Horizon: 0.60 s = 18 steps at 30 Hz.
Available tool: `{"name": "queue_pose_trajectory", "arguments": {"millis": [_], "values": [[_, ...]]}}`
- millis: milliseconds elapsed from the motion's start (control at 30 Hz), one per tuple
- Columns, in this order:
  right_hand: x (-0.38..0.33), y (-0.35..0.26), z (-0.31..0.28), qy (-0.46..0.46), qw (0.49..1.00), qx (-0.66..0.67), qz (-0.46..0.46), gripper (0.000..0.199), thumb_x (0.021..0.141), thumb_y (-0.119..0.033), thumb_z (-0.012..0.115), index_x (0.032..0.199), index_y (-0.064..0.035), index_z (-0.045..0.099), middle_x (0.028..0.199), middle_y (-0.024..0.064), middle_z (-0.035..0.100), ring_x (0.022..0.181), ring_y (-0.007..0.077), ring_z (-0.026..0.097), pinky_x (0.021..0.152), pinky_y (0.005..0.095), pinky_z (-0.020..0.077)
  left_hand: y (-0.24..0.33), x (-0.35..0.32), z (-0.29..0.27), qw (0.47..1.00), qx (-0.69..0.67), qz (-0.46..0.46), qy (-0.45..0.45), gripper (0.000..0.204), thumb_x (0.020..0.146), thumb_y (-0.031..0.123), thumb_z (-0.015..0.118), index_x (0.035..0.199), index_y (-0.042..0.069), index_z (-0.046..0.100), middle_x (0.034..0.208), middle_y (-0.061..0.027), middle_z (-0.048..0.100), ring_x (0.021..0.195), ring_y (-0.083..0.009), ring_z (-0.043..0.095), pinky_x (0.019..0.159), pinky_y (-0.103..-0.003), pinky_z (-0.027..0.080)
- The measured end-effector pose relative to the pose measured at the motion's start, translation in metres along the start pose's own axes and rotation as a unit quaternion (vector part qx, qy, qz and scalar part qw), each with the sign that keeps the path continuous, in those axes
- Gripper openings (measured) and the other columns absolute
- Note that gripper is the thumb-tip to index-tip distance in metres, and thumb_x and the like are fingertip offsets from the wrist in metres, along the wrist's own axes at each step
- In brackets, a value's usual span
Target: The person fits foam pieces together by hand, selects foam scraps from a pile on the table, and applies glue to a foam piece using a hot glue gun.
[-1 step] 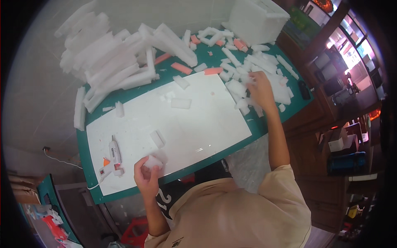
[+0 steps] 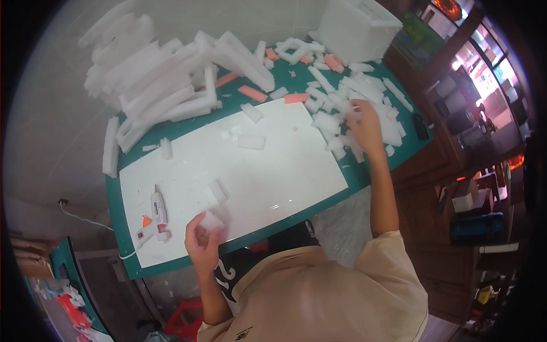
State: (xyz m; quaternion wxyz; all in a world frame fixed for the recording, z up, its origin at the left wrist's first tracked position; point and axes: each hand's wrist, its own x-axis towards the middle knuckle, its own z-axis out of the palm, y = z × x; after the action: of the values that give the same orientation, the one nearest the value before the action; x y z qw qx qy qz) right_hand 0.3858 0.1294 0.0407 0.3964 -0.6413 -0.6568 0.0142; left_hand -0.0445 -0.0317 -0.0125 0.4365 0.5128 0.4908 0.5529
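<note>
Small foam block (image 2: pixel 212 220), white, matte, roughly cuboid with soft edges, sits at the near edge of the white sheet (image 2: pixel 273 171); left hand (image 2: pixel 200 242) curled around it, fingers closed on its lower side. A second like block (image 2: pixel 218 189) lies just beyond it on the sheet, free. Right hand (image 2: pixel 364 126) reaches far out, palm down, fingers spread into the heap of foam offcuts (image 2: pixel 342 108) at the right end; whether it grips a piece cannot be told. Offcuts: short, irregular white chunks, crumbly-looking, loosely piled. Sheet is smooth, slightly glossy, rectangular, lying on a green cutting mat (image 2: pixel 285 80) that covers the tabletop. Two more small white pieces (image 2: pixel 251 142) rest near the sheet's far edge. Glue gun (image 2: pixel 158 214), white body with orange nozzle, lies on the sheet's left end, cord trailing off the edge. Far left: stack of long white foam bars (image 2: pixel 154 80), square-sectioned, leaning on each other. Several pink foam strips (image 2: pixel 252 93) lie among them on the mat. Large white foam box (image 2: pixel 356 28) at the far right corner.
</note>
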Motion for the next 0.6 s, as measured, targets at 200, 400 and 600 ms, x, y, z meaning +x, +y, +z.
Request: {"name": "queue_pose_trajectory", "arguments": {"millis": [200,400,600], "values": [[-0.042,-0.062,-0.016,0.082,0.962,0.239,0.104,0.037,0.09,-0.006,0.066,0.123,0.0054,0.055,0.102,0.0093,0.061,0.087,0.0132,0.061,0.074,0.0243,0.0516,0.012,0.013,0.001,0.998,0.016,-0.053,-0.025,0.056,0.081,-0.005,0.07,0.133,-0.001,0.051,0.082,0.0039,0.043,0.07,-0.0047,0.04,0.063,-0.018,0.039],[-0.114,-0.175,0.033,-0.349,0.783,0.482,0.181,0.047,0.086,-0.001,0.066,0.132,-0.0001,0.053,0.089,-0.0033,0.051,0.081,0.0067,0.052,0.075,0.0194,0.0442,0.025,0.013,0.007,0.994,-0.055,-0.074,-0.058,0.063,0.076,-0.005,0.076,0.134,-0.001,0.05,0.1,-0.0062,0.058,0.089,-0.0136,0.064,0.079,-0.027,0.055],[-0.128,-0.192,0.049,-0.414,0.708,0.541,0.188,0.045,0.087,0.004,0.064,0.13,-0.0004,0.053,0.112,0.0062,0.057,0.096,0.0121,0.058,0.083,0.0261,0.0494,0.029,0.007,0.014,0.983,-0.113,-0.077,-0.126,0.062,0.075,-0.006,0.075,0.133,0.0,0.052,0.111,-0.0132,0.061,0.094,-0.0183,0.067,0.081,-0.03,0.057]]}}
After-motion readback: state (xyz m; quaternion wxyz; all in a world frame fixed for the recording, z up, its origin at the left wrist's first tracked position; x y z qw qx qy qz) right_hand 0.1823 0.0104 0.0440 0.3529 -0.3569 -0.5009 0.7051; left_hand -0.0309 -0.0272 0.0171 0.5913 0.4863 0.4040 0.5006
